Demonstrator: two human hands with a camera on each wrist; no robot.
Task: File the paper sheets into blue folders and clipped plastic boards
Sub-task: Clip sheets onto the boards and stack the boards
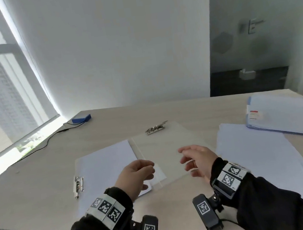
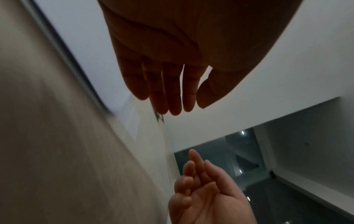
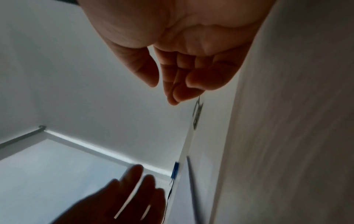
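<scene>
A clear plastic board [image 1: 164,152] with a metal clip [image 1: 156,128] at its far edge lies in the middle of the table. Left of it, a second clipped board [image 1: 78,186] carries paper sheets [image 1: 107,166]. A loose stack of paper sheets [image 1: 255,160] lies to the right, and blue folders [image 1: 280,117] sit at the far right. My left hand [image 1: 149,174] [image 2: 185,108] and right hand [image 1: 185,163] [image 3: 162,92] hover just above the clear board's near part. Their palms face each other, the fingers are relaxed, and both hold nothing.
A small blue box [image 1: 81,118] with a black cable [image 1: 39,149] sits at the table's far left corner beside the window. A white wall stands behind the table's far edge [image 1: 145,104].
</scene>
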